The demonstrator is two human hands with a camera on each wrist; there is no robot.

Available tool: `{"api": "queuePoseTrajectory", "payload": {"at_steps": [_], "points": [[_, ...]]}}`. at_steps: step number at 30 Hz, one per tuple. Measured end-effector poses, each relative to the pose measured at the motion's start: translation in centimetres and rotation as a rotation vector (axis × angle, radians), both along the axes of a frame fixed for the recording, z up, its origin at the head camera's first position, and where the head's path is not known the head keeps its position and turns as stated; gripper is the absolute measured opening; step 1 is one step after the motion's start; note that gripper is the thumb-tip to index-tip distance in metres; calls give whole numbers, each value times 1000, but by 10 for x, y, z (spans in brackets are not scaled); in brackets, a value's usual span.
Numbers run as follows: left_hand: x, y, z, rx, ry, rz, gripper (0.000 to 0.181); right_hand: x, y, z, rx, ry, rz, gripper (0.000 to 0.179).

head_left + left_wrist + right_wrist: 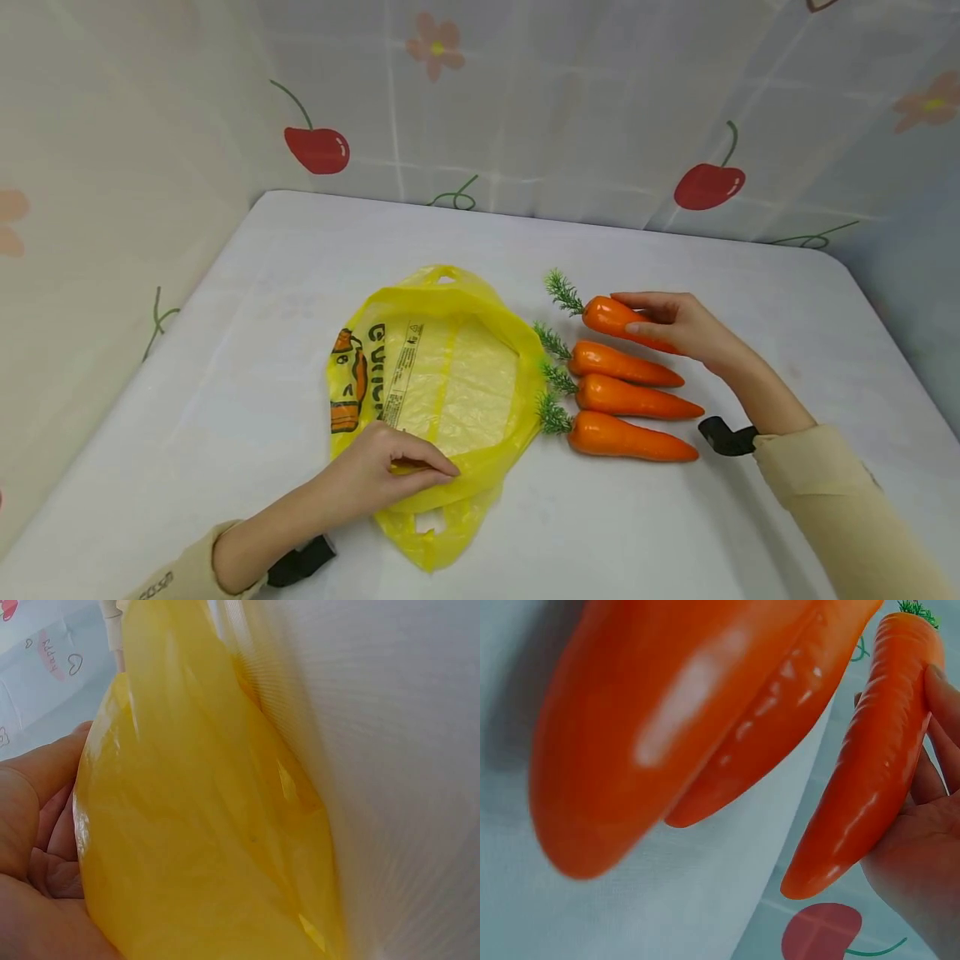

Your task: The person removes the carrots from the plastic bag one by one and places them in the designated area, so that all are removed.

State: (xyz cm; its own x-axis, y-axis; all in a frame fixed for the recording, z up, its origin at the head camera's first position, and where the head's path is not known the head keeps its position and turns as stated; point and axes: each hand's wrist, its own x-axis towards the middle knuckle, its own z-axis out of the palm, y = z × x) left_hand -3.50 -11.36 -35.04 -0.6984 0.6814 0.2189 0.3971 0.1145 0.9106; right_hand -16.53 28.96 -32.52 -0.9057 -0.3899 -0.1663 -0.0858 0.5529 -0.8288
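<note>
A yellow plastic bag (pixel 480 400) lies on the table with its mouth spread wide and a handle loop at either end. My left hand (pixel 382 475) pinches the near rim of the bag between thumb and fingers; the film fills much of the left wrist view. To the right of the bag, my right hand (pixel 675 325) grips the farthest orange carrot (pixel 607 317), thumb on the near side, its green top pointing left. In the right wrist view this carrot (pixel 870 765) shows tilted in the hand. Three more carrots (pixel 633 437) lie in a row nearer me, green tops toward the bag.
The white table (pixel 262 333) backs onto a pale curtain (pixel 525 108) printed with cherries and flowers. A black wrist device (pixel 727 436) on the right arm hangs close to the carrots' tips. Another black device (pixel 300 562) is on the left wrist.
</note>
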Motion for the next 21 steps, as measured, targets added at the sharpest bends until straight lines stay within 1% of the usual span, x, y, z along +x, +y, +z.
{"api": "queuePoseTrajectory", "payload": {"at_steps": [5,13,21], "points": [[0,0,0,-5,15,3,10,-6,0,-4,18,-21,33,49],[0,-1,2,-17,-13,5,10,-14,-3,-16,24,-61,90,48],[0,0,0,-16,-8,9,10,-18,-4,-23,34,-100,108,47]]}}
